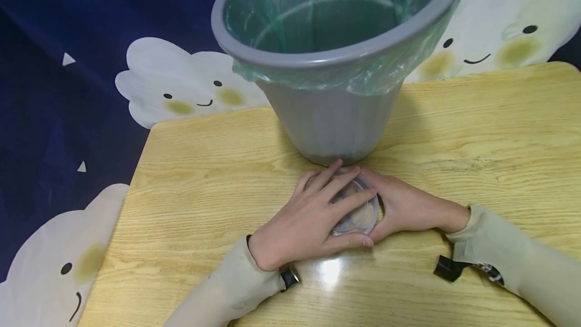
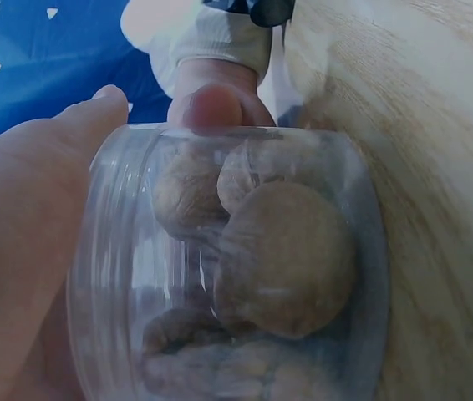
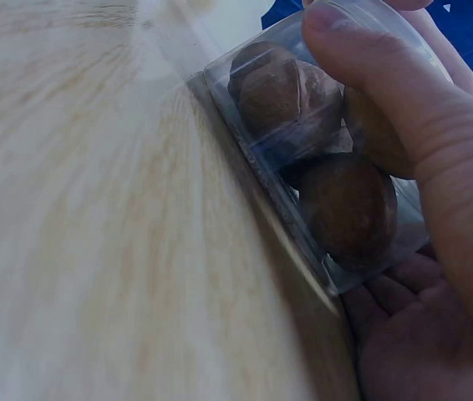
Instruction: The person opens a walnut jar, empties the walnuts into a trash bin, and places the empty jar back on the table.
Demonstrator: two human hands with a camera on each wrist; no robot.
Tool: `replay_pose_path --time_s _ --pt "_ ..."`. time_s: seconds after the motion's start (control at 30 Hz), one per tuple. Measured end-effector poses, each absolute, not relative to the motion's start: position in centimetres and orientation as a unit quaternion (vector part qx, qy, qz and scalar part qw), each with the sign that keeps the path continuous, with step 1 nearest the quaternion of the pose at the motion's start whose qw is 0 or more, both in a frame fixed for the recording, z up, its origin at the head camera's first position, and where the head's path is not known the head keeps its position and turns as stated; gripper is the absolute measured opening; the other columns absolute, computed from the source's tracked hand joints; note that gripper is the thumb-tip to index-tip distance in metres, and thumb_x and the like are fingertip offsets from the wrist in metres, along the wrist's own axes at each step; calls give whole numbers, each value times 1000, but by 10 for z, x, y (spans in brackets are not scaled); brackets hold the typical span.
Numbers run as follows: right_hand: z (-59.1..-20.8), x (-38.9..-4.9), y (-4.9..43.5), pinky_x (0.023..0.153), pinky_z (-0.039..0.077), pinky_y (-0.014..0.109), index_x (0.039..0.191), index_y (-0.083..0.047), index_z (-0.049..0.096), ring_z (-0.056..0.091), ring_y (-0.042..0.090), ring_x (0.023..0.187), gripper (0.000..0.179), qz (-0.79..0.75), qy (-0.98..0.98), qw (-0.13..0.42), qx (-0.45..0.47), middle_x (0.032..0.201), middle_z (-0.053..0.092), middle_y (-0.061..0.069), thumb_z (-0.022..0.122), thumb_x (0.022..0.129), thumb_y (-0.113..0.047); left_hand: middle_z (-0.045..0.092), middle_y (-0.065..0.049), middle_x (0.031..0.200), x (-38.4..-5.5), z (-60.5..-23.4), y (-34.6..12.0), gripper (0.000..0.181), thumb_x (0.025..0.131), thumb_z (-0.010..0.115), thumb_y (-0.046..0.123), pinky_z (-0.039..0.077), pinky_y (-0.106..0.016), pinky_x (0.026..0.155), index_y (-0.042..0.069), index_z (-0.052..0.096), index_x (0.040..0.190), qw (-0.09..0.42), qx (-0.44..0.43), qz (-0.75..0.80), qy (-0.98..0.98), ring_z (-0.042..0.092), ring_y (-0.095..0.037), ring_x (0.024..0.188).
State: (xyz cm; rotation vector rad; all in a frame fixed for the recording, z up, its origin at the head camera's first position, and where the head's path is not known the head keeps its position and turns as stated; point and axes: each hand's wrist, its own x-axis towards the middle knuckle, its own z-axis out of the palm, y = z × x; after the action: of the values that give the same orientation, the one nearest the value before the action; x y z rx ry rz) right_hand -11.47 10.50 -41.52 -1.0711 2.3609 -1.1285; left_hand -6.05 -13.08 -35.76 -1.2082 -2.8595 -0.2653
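Observation:
A clear plastic jar [image 1: 358, 216] stands on the table, close in front of the bin. Through its wall show several brown, rounded pieces [image 2: 287, 259], some wrinkled. From above, my left hand [image 1: 308, 216] spans the jar's clear lid [image 2: 107, 259]. Its fingers spread across the top to the far rim, while the thumb lies along the near rim. Around the jar's right side, my right hand [image 1: 404, 203] grips the wall, its thumb [image 3: 362, 50] pressed on the near side. The left hand covers part of the lid in the head view.
Behind the jar rises a grey bin [image 1: 333, 115] lined with a green plastic bag [image 1: 386, 77]. The wood-grain table [image 1: 204, 180] ends at the left before a dark blue backdrop [image 1: 54, 140] with white clouds. Black wrist straps [image 1: 449, 268] show at the sleeves.

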Motion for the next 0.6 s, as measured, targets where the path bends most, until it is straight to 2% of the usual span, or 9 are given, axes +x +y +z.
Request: replay_pose_path --time_s 0.3,0.43,0.6 --pt "-416 -114 105 111 48 49 161 -33 25 51 19 141 126 -395 825 160 -373 159 46 -4 95 61 -60 31 -2 171 -59 -360 -129 75 96 50 74 28 -54 122 36 38 159 23 -390 -68 -918 22 -33 161" --pt "-416 -115 104 110 49 47 159 -31 28 52 18 140 123 -388 828 154 -374 157 48 -4 94 61 -63 35 -3 169 -59 -360 -129 75 94 55 72 29 -54 122 35 42 158 38 -391 -78 -917 26 -34 160" --pt "-417 -116 105 108 50 50 160 -29 28 55 23 139 121 -383 828 148 -382 157 49 0 93 64 -62 37 -4 168 -58 -360 -128 73 94 57 71 29 -53 122 33 45 156 47 -388 -84 -916 28 -35 159"
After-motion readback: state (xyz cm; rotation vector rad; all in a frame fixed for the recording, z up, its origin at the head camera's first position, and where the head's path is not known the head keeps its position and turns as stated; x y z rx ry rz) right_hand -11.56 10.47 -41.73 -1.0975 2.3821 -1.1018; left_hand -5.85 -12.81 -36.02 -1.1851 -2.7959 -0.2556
